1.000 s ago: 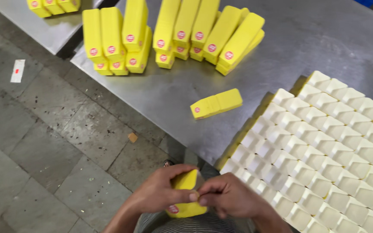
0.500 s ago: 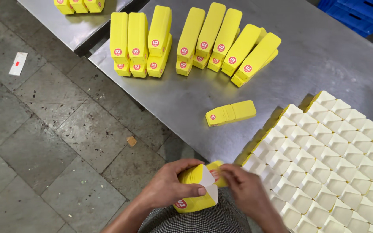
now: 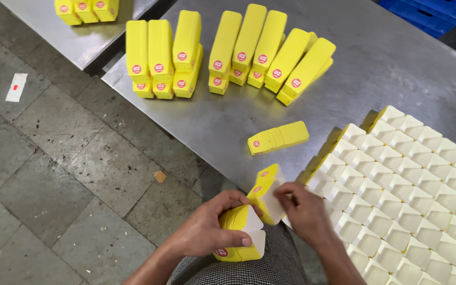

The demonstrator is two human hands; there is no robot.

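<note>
Single carton (image 3: 278, 138) on table (image 3: 391, 68), stacked cartons (image 3: 228, 50) behind, open cartons (image 3: 407, 195) right.

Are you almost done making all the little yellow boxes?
A lot looks done: open boxes fill the table's right side. The left hand holds flat cartons while the right hand opens one. Many flat stacks still wait.

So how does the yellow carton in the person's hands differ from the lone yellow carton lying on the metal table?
The yellow carton in the hands has white end flaps open; the lone yellow carton is closed. The first is gripped by the left hand off the metal table; the second lies flat, untouched. Both share yellow card and red round marks.
</note>
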